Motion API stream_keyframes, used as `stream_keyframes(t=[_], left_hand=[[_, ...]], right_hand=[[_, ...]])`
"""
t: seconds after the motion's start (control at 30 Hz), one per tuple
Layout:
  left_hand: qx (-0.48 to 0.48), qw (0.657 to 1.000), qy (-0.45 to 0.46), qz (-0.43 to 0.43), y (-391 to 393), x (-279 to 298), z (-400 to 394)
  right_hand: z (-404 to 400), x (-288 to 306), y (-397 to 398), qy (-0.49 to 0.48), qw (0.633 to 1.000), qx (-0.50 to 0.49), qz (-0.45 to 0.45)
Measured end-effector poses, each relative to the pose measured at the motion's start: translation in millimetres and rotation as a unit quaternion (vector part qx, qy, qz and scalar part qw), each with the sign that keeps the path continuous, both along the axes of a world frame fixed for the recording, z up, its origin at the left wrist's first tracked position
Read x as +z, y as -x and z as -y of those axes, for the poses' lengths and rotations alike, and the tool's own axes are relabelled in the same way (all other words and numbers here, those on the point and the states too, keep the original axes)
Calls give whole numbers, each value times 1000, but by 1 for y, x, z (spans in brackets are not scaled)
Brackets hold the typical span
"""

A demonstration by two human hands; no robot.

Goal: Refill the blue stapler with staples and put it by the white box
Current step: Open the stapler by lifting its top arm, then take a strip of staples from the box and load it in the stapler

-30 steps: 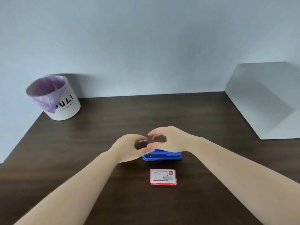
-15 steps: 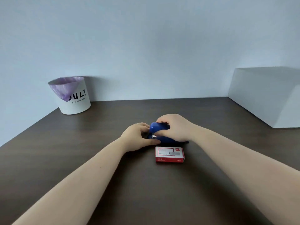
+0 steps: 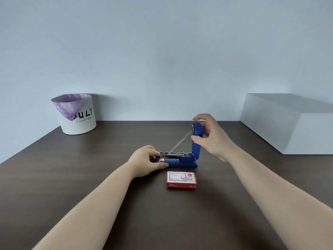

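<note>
One blue stapler (image 3: 180,162) stood mid-table, lid swung upright; the left hand (image 3: 146,161) pinched its front end and the right hand (image 3: 210,136) gripped the raised lid, upper fingers spread. One red staple box (image 3: 181,179) lay just before it. One white box (image 3: 288,123) sat far right and one lined white bin (image 3: 77,114) far left on the dark wooden table (image 3: 90,177), against a pale wall (image 3: 162,51).

Soft even light, faint shadows, slightly soft focus, wide-angle edge stretch
</note>
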State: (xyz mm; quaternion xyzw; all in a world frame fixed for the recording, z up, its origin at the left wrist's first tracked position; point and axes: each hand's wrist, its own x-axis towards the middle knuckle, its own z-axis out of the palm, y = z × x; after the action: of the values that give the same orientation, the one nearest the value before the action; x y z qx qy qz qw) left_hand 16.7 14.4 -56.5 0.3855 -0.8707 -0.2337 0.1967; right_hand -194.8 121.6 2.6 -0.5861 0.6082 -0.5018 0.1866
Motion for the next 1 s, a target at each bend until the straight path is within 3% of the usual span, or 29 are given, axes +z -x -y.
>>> stream_keyframes(t=[0.27, 0.43, 0.53, 0.67, 0.87, 1.0], left_hand=[[0, 1000, -1, -6, -4, 3, -1], [2, 1000, -10, -4, -7, 4, 1], [10, 999, -27, -15, -7, 4, 2], [27, 998, -48, -33, -7, 2, 2], [25, 986, -111, -125, -6, 4, -9], [89, 976, -14, -200, -7, -1, -23]], right_hand=[[-19, -14, 39, -19, 985, 40, 165], [-34, -40, 62, -117, 993, -9, -3], [-30, -44, 57, -165, 986, 24, -24], [-25, -43, 55, -149, 988, 16, -32], [-27, -47, 55, -141, 989, 17, -45], [-33, -42, 51, -86, 992, -49, -72]])
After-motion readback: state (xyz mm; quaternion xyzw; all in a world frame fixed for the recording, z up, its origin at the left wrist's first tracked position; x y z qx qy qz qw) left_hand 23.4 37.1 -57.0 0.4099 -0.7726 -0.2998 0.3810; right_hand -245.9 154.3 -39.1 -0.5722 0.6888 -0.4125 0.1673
